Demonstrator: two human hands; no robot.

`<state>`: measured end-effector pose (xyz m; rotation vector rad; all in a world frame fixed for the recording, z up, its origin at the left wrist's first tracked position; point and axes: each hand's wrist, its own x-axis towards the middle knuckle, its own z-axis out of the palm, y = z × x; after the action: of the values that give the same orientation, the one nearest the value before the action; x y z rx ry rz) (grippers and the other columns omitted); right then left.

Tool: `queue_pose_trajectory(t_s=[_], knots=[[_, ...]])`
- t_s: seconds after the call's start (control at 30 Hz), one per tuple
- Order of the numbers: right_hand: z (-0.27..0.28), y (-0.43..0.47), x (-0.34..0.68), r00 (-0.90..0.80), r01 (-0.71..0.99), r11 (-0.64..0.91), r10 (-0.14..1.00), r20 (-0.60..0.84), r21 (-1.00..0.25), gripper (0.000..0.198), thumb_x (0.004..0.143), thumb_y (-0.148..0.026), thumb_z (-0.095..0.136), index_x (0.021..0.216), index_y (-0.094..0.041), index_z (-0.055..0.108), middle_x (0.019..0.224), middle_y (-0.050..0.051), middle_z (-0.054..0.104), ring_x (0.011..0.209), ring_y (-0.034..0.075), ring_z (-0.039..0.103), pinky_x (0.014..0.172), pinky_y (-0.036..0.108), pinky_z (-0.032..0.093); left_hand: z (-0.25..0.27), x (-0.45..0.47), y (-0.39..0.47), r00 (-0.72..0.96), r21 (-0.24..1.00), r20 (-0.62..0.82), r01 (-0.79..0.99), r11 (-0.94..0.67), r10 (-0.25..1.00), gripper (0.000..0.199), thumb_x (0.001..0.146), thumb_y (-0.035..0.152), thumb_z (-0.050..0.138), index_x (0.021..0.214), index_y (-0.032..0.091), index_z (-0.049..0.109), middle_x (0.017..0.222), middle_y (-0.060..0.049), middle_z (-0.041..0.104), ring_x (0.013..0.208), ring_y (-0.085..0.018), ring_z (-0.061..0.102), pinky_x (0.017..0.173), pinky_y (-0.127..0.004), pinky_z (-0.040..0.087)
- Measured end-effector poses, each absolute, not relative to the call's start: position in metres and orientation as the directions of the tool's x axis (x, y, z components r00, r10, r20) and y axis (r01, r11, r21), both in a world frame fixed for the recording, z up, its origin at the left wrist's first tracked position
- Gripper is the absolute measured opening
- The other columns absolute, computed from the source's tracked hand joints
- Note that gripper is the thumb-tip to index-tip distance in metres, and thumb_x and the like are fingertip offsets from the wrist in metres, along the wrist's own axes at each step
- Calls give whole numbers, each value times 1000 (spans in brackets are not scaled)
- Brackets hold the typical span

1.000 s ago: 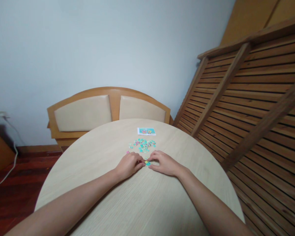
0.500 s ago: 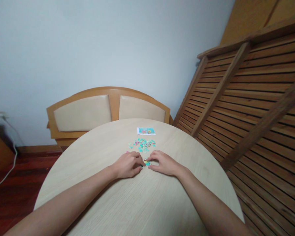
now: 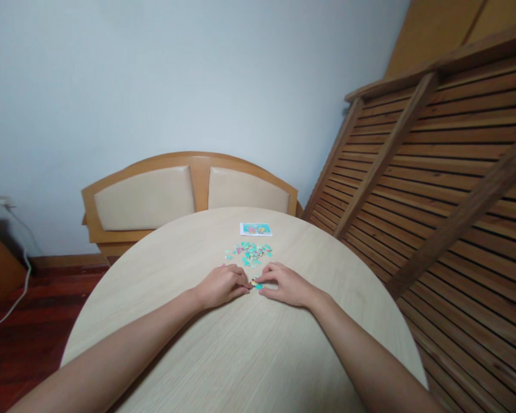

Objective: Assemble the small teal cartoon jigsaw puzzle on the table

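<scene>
Ideally, the right hand (image 3: pixel 289 285), thumb and finger parted, steadies the small puzzle cluster (image 3: pixel 258 285) while the left hand (image 3: pixel 222 285), its grip unclear from here, nudges edges level.

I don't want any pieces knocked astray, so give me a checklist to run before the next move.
1. Right hand at the small cluster, thumb and forefinger apart: ok.
2. Left hand at the cluster's left end: ok.
3. Piece in the left hand's grip: cannot tell, hidden.
4. Loose pile separate from the cluster: ok.
5. Picture card uncovered beyond the pile: ok.
6. Cluster pieces interlocked: cannot tell, too small.
</scene>
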<state>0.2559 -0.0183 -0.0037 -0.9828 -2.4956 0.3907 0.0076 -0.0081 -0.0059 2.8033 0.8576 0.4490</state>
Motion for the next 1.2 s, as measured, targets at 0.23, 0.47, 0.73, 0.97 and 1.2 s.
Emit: queue_pose_trajectory(t_s=[0.23,0.47,0.73,0.97,1.2], knots=[[-3,-19,255,-657,578,711,697,287,-401,28,85,-30,68,113,-26,73,100,5,64,98,20,59,90,32,46,-10,8,-7,791,278,246,495,-823,560,24,97,37,53,104,25,73,102,-5,70,96,-19,61,85,-29,45],[-2,-20,255,-657,580,712,696,290,-395,27,86,-30,67,111,-25,73,99,5,63,97,20,59,90,31,46,-6,8,-10,803,309,284,441,-843,524,20,95,30,56,107,25,72,111,-6,66,105,-20,59,92,-31,45],[-2,-20,255,-681,549,736,669,299,-396,22,83,-23,68,104,-25,75,101,4,66,99,20,60,92,32,47,-9,7,-9,851,358,272,344,-868,449,23,95,29,57,112,26,72,113,-7,66,106,-20,60,94,-31,46],[2,-22,255,-694,526,746,655,301,-409,18,83,-21,67,99,-23,75,100,4,69,98,19,62,92,32,47,-4,8,-13,875,368,279,284,-885,397,23,95,29,56,112,25,72,112,-7,68,105,-20,61,94,-30,46],[-5,-16,254,-655,564,734,677,336,-378,14,89,-25,62,98,-22,72,96,4,71,97,20,62,91,33,46,-6,8,-13,879,370,287,266,-890,382,24,94,31,57,113,25,72,116,-7,67,107,-20,61,96,-30,45]])
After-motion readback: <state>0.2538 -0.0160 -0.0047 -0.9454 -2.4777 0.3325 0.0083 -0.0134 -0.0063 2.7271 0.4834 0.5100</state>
